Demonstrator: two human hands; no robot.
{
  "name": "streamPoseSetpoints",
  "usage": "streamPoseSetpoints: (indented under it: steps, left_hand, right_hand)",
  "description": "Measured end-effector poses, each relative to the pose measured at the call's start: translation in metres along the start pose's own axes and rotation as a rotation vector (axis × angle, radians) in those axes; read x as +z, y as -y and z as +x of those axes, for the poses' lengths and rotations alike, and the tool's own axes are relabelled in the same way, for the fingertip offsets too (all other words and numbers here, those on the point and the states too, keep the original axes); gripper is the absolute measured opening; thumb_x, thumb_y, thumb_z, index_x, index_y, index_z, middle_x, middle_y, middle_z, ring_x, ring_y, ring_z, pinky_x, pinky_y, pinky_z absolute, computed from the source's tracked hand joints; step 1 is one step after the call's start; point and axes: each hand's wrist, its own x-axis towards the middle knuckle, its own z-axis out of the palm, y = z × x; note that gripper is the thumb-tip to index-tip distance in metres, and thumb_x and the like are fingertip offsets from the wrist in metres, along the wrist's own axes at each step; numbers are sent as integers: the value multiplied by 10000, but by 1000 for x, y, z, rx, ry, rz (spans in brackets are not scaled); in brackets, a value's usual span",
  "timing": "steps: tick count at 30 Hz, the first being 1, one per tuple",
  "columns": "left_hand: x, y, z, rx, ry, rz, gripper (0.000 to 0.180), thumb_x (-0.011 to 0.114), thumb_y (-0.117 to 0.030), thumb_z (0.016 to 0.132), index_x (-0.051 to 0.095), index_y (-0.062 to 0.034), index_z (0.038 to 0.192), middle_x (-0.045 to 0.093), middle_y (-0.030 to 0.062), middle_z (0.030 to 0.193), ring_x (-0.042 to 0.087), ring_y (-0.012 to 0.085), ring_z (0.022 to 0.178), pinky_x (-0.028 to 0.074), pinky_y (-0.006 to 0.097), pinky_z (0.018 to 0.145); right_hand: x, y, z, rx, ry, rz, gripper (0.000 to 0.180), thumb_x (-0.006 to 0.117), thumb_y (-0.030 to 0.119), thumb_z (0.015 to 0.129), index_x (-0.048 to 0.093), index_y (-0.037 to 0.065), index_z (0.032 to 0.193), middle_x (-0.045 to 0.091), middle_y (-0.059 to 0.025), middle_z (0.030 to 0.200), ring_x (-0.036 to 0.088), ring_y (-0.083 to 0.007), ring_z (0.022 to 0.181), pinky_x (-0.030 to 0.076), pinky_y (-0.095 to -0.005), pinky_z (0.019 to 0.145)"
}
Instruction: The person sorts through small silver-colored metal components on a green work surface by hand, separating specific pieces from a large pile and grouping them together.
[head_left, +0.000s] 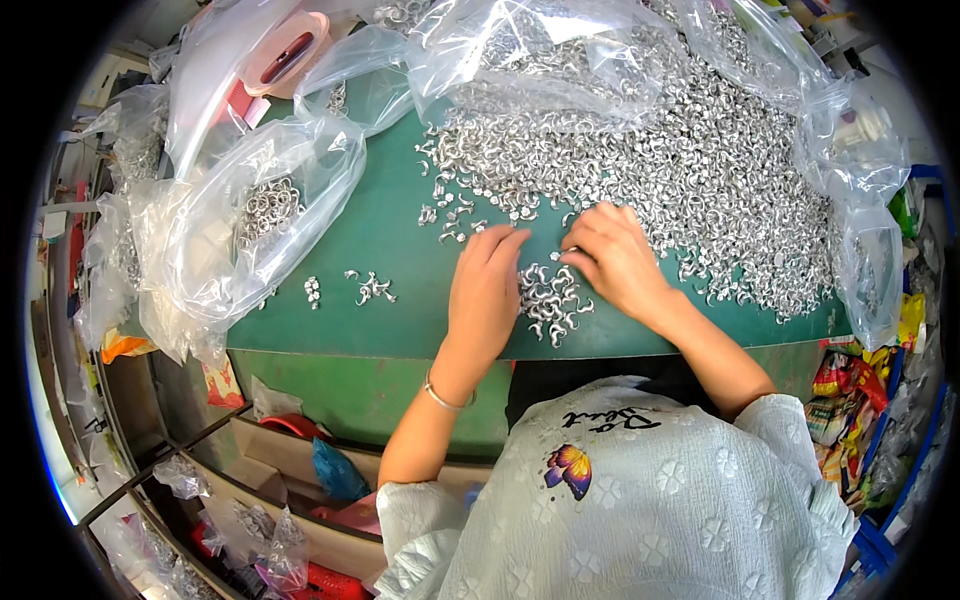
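My left hand rests on the green tabletop, its fingers curled together and tips turned to the right. What they hold, if anything, is hidden. Across from it, my right hand is closed, with a small silver metal piece at its thumb and fingertip. Between my wrists, near the table edge, lies a small pile of curved silver metal pieces. Beyond both hands spreads a large heap of similar curved pieces. A few loose ones lie just past my left fingertips.
Clear plastic sheeting covers the heap's far part. At left, an open plastic bag holds metal rings. Two small clusters, one of curved pieces, sit left of my hand. A pink container stands far left. Drawers lie below.
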Motion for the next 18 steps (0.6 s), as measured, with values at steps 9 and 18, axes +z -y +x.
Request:
streamPoseSetpoints:
  steps: [9,18]
  left_hand:
    - [19,3,19,83,262,26,199,648,26,769,646,-11,964,578,123,894,568,310,848,458,404,748]
    - [-3,-2,18,-29,-9,17,305,611,36,818,613,-5,1121,581,154,1086,570,323,997,466,379,835]
  right_hand:
    - [-7,-3,-5,0,-25,16,76,696,107,776,640,81,820,595,-42,804,536,-233,822,368,-361,758]
    - [-9,-6,-12,-14,59,100,57,678,69,790,654,40,833,611,-75,836,547,-259,848,415,-375,769]
